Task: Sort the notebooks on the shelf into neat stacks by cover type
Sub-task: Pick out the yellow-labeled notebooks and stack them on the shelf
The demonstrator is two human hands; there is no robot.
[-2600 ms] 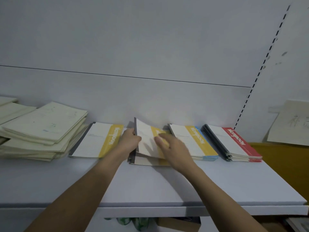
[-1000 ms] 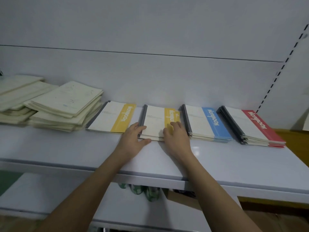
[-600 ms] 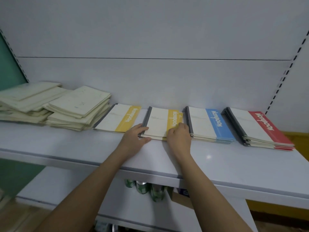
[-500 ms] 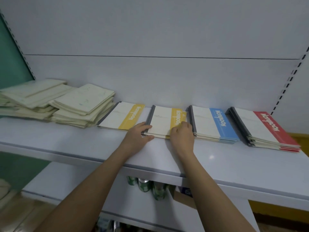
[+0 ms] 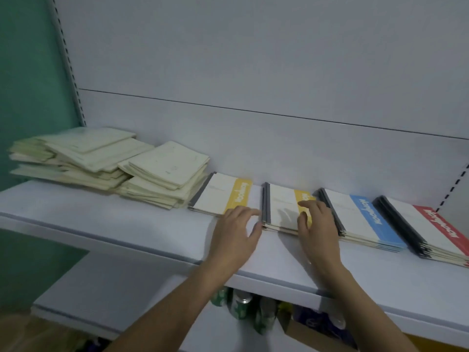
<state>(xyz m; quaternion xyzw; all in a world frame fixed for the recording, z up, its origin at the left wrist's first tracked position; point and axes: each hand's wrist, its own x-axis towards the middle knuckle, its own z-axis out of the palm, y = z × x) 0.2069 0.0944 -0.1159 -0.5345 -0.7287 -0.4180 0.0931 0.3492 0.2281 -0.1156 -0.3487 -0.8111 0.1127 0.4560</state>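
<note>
Four stacks of notebooks lie in a row on the white shelf point(image 5: 127, 224): a yellow-striped stack point(image 5: 218, 194), a second yellow-striped stack point(image 5: 281, 207), a blue-striped stack point(image 5: 360, 219) and a red-striped stack point(image 5: 426, 229). My left hand point(image 5: 236, 235) hovers open just left of the second yellow stack, fingers spread, not holding anything. My right hand point(image 5: 317, 224) rests open over that stack's right front corner, fingertips on the cover. Two messy piles of cream notebooks point(image 5: 162, 174) point(image 5: 76, 153) sit at the shelf's left end.
A lower shelf point(image 5: 114, 288) juts out beneath. Green cans point(image 5: 241, 303) and a cardboard box point(image 5: 317, 336) stand under the upper shelf. The white back panel rises behind the stacks. A green wall point(image 5: 25, 85) borders the left side.
My left hand has lifted off the second yellow stack and drawn slightly left, fingers spread. My right hand has loosened over the stack. The view has swung left and down.
</note>
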